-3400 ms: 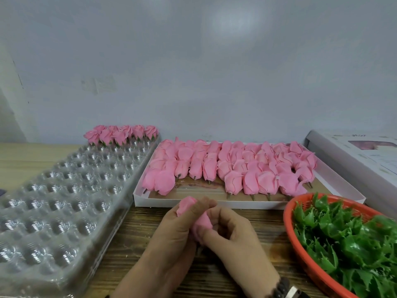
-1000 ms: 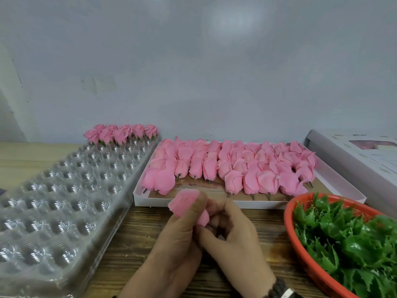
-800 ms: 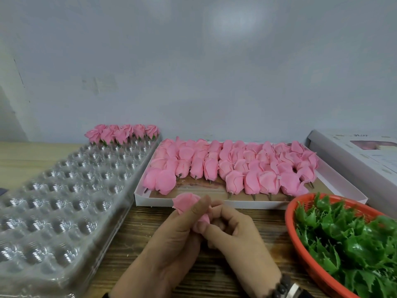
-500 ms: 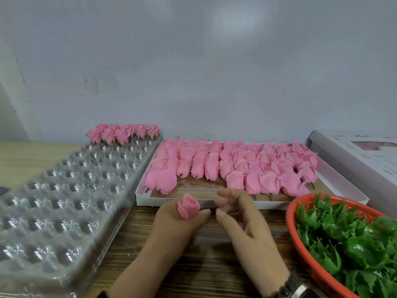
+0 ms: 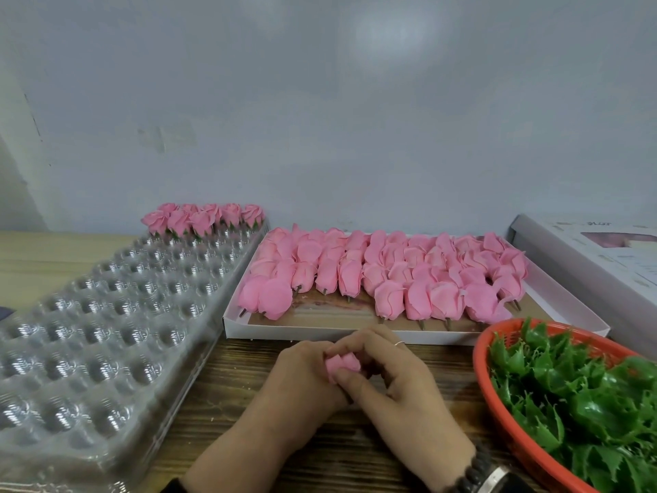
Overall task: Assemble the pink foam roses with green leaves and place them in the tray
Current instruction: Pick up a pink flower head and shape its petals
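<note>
Head view: left hand (image 5: 302, 377) and right hand (image 5: 398, 382) both pinch one pink foam rose (image 5: 342, 364) over the table (image 5: 227, 403), before the white box (image 5: 355, 330). Clear tray (image 5: 106, 314) lies left; orange basket (image 5: 497, 414) of green leaves (image 5: 576, 396) is cropped right. Fingers (image 5: 346, 380) hide the rose's base.

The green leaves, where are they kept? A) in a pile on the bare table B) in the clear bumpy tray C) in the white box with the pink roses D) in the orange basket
D: the green leaves fill the orange basket at the right edge of the table, while the clear tray holds only a few finished roses at its far end.
</note>
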The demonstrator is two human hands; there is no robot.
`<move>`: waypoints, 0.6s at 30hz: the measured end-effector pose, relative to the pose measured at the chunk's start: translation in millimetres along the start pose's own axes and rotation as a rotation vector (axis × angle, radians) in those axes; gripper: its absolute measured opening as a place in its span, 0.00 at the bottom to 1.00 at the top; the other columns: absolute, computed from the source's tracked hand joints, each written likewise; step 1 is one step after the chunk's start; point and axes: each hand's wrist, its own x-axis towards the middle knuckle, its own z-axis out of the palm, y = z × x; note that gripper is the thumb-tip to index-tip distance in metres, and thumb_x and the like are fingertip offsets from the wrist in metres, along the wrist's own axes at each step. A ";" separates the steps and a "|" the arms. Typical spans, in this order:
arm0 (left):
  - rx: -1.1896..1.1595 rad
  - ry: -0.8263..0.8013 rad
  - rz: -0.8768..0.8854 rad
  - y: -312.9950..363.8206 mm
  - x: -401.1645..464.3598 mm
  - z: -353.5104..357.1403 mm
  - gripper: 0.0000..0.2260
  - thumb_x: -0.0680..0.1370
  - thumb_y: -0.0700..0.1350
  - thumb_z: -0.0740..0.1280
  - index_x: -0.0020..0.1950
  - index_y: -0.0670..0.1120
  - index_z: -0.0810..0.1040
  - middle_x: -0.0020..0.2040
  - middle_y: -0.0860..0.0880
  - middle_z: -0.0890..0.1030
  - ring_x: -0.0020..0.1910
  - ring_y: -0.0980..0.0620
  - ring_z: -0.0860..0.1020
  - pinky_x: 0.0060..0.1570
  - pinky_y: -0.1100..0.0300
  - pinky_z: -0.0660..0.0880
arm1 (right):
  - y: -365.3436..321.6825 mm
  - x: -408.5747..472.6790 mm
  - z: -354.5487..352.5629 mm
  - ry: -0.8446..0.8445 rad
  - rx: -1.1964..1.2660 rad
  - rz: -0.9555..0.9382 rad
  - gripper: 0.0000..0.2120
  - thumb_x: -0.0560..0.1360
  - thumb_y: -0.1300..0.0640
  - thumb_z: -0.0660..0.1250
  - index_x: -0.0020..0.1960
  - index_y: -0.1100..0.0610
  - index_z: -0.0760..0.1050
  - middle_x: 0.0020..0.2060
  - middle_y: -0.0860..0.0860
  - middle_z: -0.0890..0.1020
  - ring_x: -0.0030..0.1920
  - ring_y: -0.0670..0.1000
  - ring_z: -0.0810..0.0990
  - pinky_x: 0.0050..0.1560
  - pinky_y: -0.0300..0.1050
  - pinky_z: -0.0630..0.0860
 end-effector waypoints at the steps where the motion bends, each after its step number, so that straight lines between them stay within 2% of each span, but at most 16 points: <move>1: -0.026 -0.006 -0.001 0.2 -0.3 0.2 0.11 0.67 0.41 0.72 0.48 0.45 0.83 0.44 0.47 0.84 0.47 0.49 0.81 0.53 0.51 0.76 | 0.0 0.2 -0.2 0.001 -0.003 0.006 0.10 0.70 0.64 0.70 0.44 0.49 0.80 0.43 0.40 0.77 0.46 0.42 0.76 0.44 0.31 0.70; 4: -0.122 0.009 0.008 0.0 -2.7 1.1 0.22 0.59 0.48 0.72 0.52 0.47 0.80 0.47 0.47 0.83 0.50 0.48 0.80 0.54 0.49 0.76 | 1.3 0.9 -0.4 0.033 0.023 0.025 0.14 0.70 0.67 0.69 0.43 0.47 0.80 0.42 0.39 0.79 0.46 0.43 0.77 0.46 0.33 0.71; 6: -0.149 0.053 0.017 -2.0 -4.1 1.5 0.30 0.55 0.54 0.74 0.56 0.53 0.75 0.50 0.51 0.81 0.50 0.55 0.79 0.54 0.56 0.76 | 5.0 1.8 -0.8 0.108 0.110 0.079 0.15 0.70 0.69 0.68 0.42 0.49 0.80 0.40 0.43 0.82 0.43 0.44 0.79 0.47 0.37 0.74; 7: -0.157 0.076 0.031 -2.5 -4.6 1.2 0.31 0.54 0.54 0.75 0.55 0.56 0.72 0.51 0.53 0.80 0.49 0.59 0.79 0.52 0.61 0.76 | 7.0 2.2 -1.5 0.151 0.160 0.124 0.14 0.70 0.70 0.68 0.42 0.50 0.80 0.38 0.46 0.82 0.41 0.46 0.79 0.47 0.41 0.76; 8: -0.185 0.098 0.049 -2.5 -4.6 0.7 0.30 0.54 0.53 0.75 0.54 0.57 0.70 0.50 0.53 0.78 0.48 0.61 0.78 0.48 0.65 0.76 | 9.4 2.8 -2.5 0.186 0.208 0.172 0.12 0.71 0.69 0.68 0.43 0.52 0.81 0.36 0.50 0.82 0.40 0.51 0.79 0.46 0.47 0.78; 10: -0.273 0.121 0.083 -2.2 -4.3 -0.3 0.24 0.57 0.50 0.76 0.48 0.59 0.70 0.51 0.50 0.77 0.48 0.58 0.79 0.43 0.66 0.75 | 12.4 4.1 -4.8 0.224 0.281 0.246 0.08 0.72 0.67 0.68 0.44 0.55 0.81 0.38 0.62 0.81 0.40 0.64 0.78 0.47 0.61 0.77; 11: -0.306 0.115 0.101 -1.5 -4.3 -0.7 0.21 0.59 0.48 0.76 0.46 0.59 0.70 0.50 0.49 0.78 0.48 0.55 0.80 0.42 0.66 0.75 | 13.3 4.4 -6.1 0.234 0.311 0.268 0.07 0.72 0.67 0.67 0.44 0.56 0.81 0.39 0.65 0.80 0.42 0.65 0.78 0.49 0.63 0.75; 14: -0.334 0.062 0.161 -0.4 -5.3 0.9 0.15 0.64 0.42 0.73 0.43 0.57 0.73 0.43 0.53 0.80 0.41 0.58 0.79 0.39 0.66 0.74 | 13.9 3.5 -8.0 0.244 0.393 0.308 0.06 0.72 0.67 0.67 0.44 0.58 0.81 0.38 0.63 0.82 0.42 0.64 0.79 0.49 0.58 0.77; 16: -0.311 0.068 0.187 -0.9 -5.1 2.0 0.11 0.66 0.42 0.71 0.42 0.55 0.74 0.40 0.54 0.80 0.39 0.58 0.78 0.38 0.66 0.73 | 13.4 2.7 -8.7 0.229 0.399 0.317 0.07 0.72 0.67 0.67 0.42 0.58 0.81 0.32 0.56 0.81 0.35 0.55 0.78 0.42 0.48 0.78; 18: -0.348 0.094 0.178 -1.5 -3.7 1.3 0.07 0.67 0.44 0.71 0.41 0.52 0.76 0.37 0.50 0.80 0.37 0.56 0.77 0.38 0.63 0.73 | 13.5 1.8 -10.6 0.205 0.347 0.303 0.06 0.73 0.65 0.66 0.42 0.57 0.81 0.30 0.50 0.80 0.34 0.46 0.77 0.39 0.40 0.75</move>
